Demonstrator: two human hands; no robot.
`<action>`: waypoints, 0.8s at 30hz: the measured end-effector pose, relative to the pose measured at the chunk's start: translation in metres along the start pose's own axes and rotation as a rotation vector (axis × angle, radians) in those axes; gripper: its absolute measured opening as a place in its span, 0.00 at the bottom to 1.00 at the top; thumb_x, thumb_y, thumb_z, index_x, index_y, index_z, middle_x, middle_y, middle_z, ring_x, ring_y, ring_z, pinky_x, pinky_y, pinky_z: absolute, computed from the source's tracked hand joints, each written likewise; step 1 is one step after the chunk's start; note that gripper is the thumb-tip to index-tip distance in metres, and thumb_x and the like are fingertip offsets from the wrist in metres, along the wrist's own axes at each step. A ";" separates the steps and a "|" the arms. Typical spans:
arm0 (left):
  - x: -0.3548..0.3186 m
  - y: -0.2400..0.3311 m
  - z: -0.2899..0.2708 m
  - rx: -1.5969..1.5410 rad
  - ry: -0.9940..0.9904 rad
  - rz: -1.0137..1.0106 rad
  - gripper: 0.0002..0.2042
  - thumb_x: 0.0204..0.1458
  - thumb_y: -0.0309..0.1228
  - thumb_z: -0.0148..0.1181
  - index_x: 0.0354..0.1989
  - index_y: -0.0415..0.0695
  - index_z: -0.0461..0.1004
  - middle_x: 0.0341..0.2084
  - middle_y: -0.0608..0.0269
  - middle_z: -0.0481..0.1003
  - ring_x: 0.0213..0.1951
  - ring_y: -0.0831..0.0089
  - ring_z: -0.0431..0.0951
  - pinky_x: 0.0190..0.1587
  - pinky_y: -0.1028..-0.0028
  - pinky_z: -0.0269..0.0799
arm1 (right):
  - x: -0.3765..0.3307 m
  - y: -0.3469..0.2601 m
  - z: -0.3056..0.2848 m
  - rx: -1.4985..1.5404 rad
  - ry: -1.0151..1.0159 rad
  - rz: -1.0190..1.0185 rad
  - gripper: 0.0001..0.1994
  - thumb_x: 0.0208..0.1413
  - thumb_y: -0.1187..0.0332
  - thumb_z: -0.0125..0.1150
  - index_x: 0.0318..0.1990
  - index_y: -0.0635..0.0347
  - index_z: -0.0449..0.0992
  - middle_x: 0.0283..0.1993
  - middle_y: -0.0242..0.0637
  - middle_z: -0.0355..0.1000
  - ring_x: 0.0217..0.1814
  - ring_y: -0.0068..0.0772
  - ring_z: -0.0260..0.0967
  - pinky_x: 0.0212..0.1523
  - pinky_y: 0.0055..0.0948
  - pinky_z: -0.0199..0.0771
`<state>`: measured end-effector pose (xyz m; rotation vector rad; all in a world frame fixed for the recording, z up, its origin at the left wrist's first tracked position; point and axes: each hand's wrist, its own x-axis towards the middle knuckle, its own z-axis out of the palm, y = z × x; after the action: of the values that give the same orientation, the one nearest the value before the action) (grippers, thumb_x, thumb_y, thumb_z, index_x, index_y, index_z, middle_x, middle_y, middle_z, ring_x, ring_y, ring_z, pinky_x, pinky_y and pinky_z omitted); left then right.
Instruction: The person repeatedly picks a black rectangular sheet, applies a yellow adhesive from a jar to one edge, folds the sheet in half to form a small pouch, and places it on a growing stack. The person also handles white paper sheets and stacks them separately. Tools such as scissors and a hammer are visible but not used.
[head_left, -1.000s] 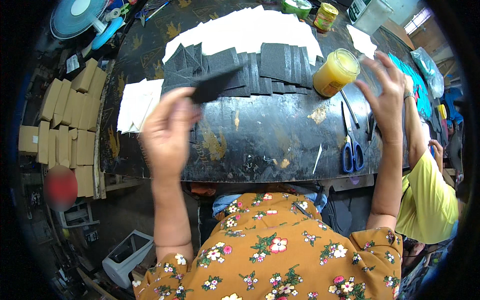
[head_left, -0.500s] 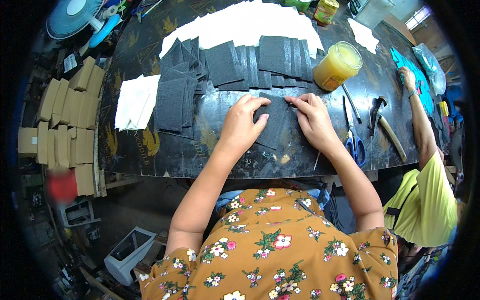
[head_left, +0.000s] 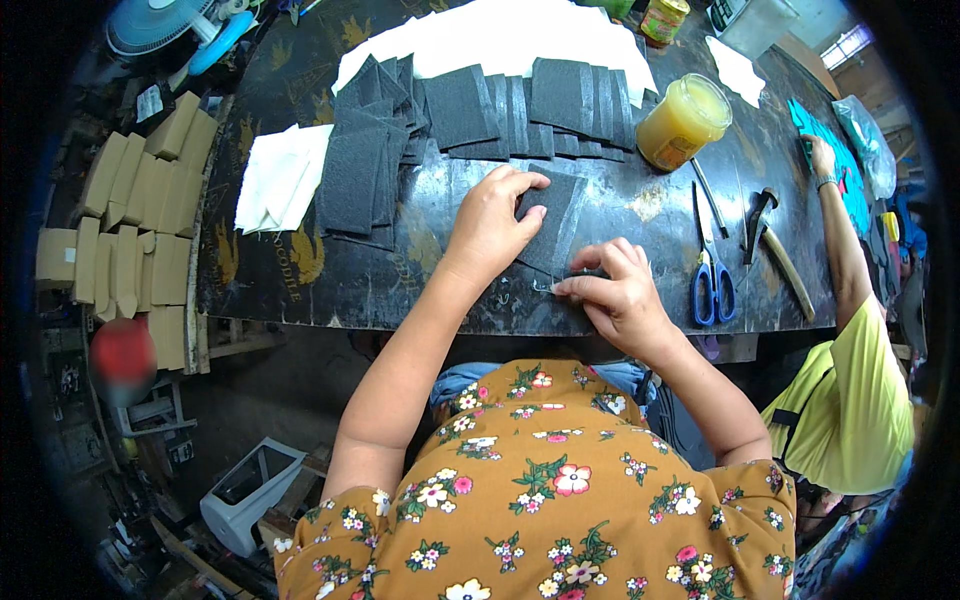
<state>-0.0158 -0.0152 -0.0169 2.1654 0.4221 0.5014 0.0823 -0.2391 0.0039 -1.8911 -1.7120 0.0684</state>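
Observation:
A dark grey foam-like rectangle [head_left: 553, 222] lies on the table in front of me, a shiny strip along its right edge. My left hand [head_left: 495, 218] holds it at its left side, with the thumb and index finger on its surface. Close to the lower right corner of the rectangle, my right hand [head_left: 622, 298] has its thumb and fingers pinched together. Whatever is between those fingertips is too small to make out. Behind them, overlapping dark rectangles [head_left: 460, 108] lie in fanned rows, and more are stacked [head_left: 352, 185] at the left.
White sheets [head_left: 490, 40] spread behind the rows, with white cloth pieces [head_left: 283, 180] at left. A jar of yellowish paste [head_left: 684, 122], blue-handled scissors [head_left: 713, 285] and a hammer [head_left: 785, 270] stand or lie at right. A co-worker's arm [head_left: 850, 240] reaches over teal pieces [head_left: 828, 150].
My right hand has moved down from the rectangle's upper right edge to its lower right corner. My left hand stays on the left side. The view has shifted slightly.

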 end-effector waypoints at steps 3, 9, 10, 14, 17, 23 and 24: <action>-0.002 0.000 0.000 0.025 0.000 -0.004 0.15 0.54 0.27 0.70 0.51 0.40 0.84 0.44 0.49 0.81 0.46 0.47 0.83 0.52 0.58 0.79 | 0.008 0.007 -0.001 -0.043 0.055 0.074 0.20 0.48 0.78 0.69 0.49 0.45 0.88 0.50 0.32 0.76 0.54 0.42 0.72 0.52 0.43 0.66; 0.007 0.009 -0.011 -0.232 0.044 -0.018 0.14 0.57 0.23 0.70 0.52 0.42 0.85 0.44 0.58 0.84 0.41 0.66 0.83 0.45 0.69 0.78 | 0.003 0.015 -0.011 0.187 0.004 0.099 0.20 0.49 0.82 0.66 0.49 0.52 0.86 0.50 0.40 0.74 0.56 0.46 0.73 0.57 0.42 0.70; 0.017 0.009 -0.015 -0.262 0.149 0.044 0.13 0.59 0.23 0.70 0.52 0.42 0.85 0.45 0.61 0.84 0.40 0.72 0.82 0.42 0.71 0.78 | 0.001 0.015 -0.014 0.235 0.039 0.177 0.19 0.51 0.83 0.65 0.50 0.54 0.86 0.50 0.41 0.74 0.55 0.46 0.73 0.57 0.41 0.72; 0.094 0.002 -0.022 -0.362 0.330 0.162 0.17 0.62 0.21 0.68 0.59 0.37 0.82 0.50 0.63 0.84 0.36 0.85 0.79 0.43 0.80 0.77 | 0.001 0.020 -0.039 0.315 0.201 0.361 0.18 0.58 0.85 0.61 0.53 0.58 0.85 0.50 0.44 0.74 0.56 0.45 0.76 0.60 0.39 0.76; 0.139 -0.007 -0.016 0.049 0.310 0.131 0.17 0.57 0.23 0.71 0.56 0.41 0.84 0.50 0.54 0.84 0.43 0.65 0.85 0.51 0.67 0.81 | 0.017 0.041 -0.073 0.141 0.314 0.277 0.19 0.57 0.83 0.66 0.55 0.58 0.85 0.54 0.43 0.77 0.59 0.43 0.75 0.62 0.40 0.75; 0.099 0.004 -0.037 0.335 0.464 0.264 0.22 0.53 0.28 0.76 0.58 0.46 0.82 0.60 0.46 0.74 0.66 0.46 0.72 0.70 0.51 0.69 | 0.055 0.084 -0.146 -0.417 0.425 0.197 0.27 0.52 0.64 0.81 0.60 0.55 0.84 0.64 0.45 0.75 0.66 0.49 0.72 0.68 0.45 0.70; 0.080 0.005 -0.054 0.367 0.462 0.161 0.22 0.52 0.29 0.77 0.58 0.46 0.82 0.60 0.47 0.75 0.66 0.46 0.73 0.69 0.51 0.69 | 0.060 0.088 -0.155 -0.511 0.382 0.214 0.29 0.50 0.59 0.82 0.60 0.54 0.85 0.65 0.46 0.74 0.67 0.51 0.71 0.69 0.48 0.69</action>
<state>0.0273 0.0554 0.0332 2.4401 0.6313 1.0973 0.2349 -0.2424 0.1135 -2.2593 -1.3415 -0.6640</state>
